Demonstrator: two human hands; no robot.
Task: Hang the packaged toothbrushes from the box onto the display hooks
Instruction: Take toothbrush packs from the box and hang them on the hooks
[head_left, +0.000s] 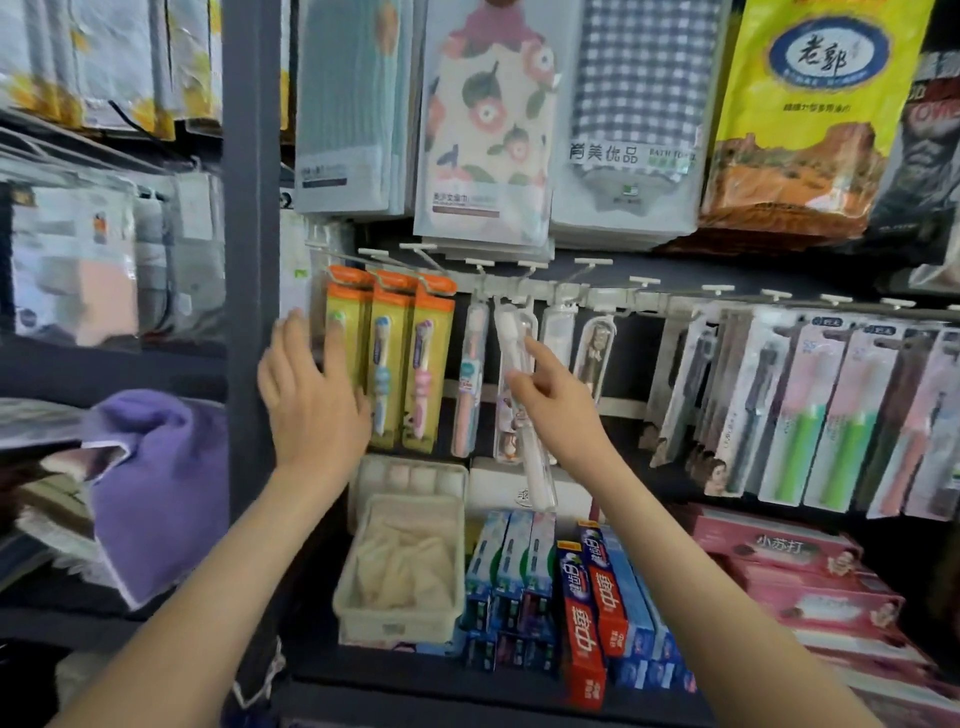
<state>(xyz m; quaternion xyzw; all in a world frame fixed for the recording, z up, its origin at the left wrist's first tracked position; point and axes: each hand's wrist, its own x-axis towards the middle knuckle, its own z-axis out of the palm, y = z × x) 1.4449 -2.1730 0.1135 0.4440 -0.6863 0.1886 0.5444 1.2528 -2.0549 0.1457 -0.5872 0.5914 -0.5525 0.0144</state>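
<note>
At a shop's toiletries rack, a person's right hand (556, 405) pinches a clear plastic pack holding a white toothbrush (537, 467), thumb and curled fingers closed on its middle while the index finger (540, 353) points up along it. The pack hangs nearly upright with its top end at the row of white display hooks (524, 299); whether it already sits on a hook cannot be told.

The left hand (311, 395) holds nothing. Its fingers (335, 353) are straight and slightly spread, the tips lying over the leftmost of three orange-and-yellow carded toothbrushes (387, 364) that hang side by side just left of the clear pack. The hand is blurred, so contact is uncertain.

Above the hooks hang a blue-and-white checked towel pack (634, 104) printed "尚美优品" and partly legible "BATH TOWEL", and a yellow bag (815, 104) marked "老郭". On the shelf below stand red toothpaste boxes (582, 623) reading "中华", with pink boxes (779, 545) labelled "小苏打" to their right. A cream plastic basket (400, 618) of pale cloth sits under the left forearm, and a purple towel (156, 467) lies on the neighbouring shelf to the left.
</note>
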